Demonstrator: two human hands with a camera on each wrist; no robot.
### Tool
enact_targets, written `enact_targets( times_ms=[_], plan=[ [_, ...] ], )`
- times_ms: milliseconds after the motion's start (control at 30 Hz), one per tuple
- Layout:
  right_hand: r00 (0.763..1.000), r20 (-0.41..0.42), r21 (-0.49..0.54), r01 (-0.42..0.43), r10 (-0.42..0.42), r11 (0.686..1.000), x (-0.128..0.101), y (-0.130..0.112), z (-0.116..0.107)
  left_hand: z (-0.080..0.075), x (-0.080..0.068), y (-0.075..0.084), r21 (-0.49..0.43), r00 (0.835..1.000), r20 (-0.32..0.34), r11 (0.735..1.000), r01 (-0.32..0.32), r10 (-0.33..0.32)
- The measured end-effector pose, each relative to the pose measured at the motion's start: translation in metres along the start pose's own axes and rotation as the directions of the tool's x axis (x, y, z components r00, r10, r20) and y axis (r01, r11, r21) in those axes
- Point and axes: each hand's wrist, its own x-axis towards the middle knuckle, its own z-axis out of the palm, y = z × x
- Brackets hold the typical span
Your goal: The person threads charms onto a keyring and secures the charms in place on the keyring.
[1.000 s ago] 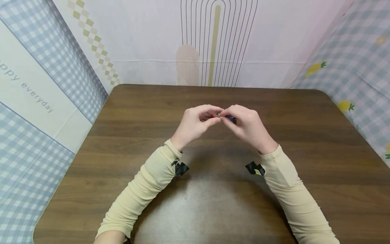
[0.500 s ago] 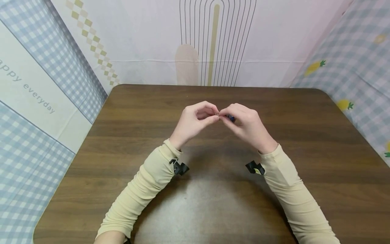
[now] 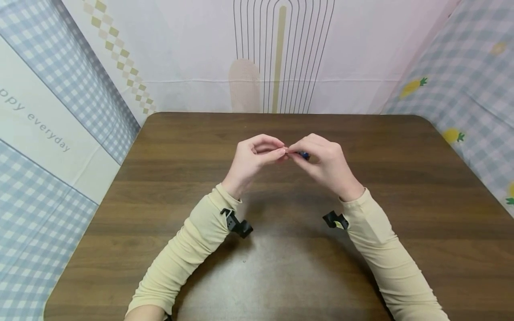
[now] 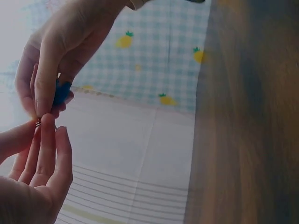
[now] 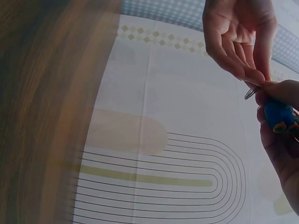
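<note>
Both hands meet above the wooden table, fingertips close together. My right hand (image 3: 326, 159) holds a keychain with a small blue figure (image 5: 278, 113), which has orange-tipped feet, tucked under its fingers. A thin metal split ring (image 5: 251, 93) sticks out between the two hands. Thumb and fingertips of my left hand (image 3: 250, 161) pinch at this ring. From the left wrist, the blue figure (image 4: 61, 93) shows partly behind the right fingers, and the ring is mostly covered by fingertips.
The brown wooden table (image 3: 192, 147) spreads beneath both arms. A white cloth with line arches (image 3: 201, 53) hangs behind it, and checked cloths hang at left and right. A black camera mount (image 3: 238, 224) sits at the left wrist, another (image 3: 335, 220) at the right.
The left hand has shifted slightly left and turned, its fingers now closing over the ring that showed between the hands earlier. My right hand stays almost in place.
</note>
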Motion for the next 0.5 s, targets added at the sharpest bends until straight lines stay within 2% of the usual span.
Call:
enact_targets(
  times_ms=[200,300,500],
  plan=[
    [0.999,-0.024,0.05,-0.035,0.036,0.998,0.0008,0.0001,-0.0004,0.0012,0.0014,-0.0013,-0.128,0.998,-0.052,0.991,0.04,-0.047],
    [0.998,-0.024,0.065,-0.054,0.056,0.996,0.0007,0.0001,-0.0012,0.0018,0.0016,-0.0008,-0.138,0.996,-0.065,0.989,0.044,-0.054],
    [0.997,-0.024,0.061,-0.078,0.079,0.995,0.0008,-0.0006,-0.0033,0.0019,0.0018,-0.0021,-0.127,0.998,-0.061,0.992,0.015,-0.023]
  ],
)
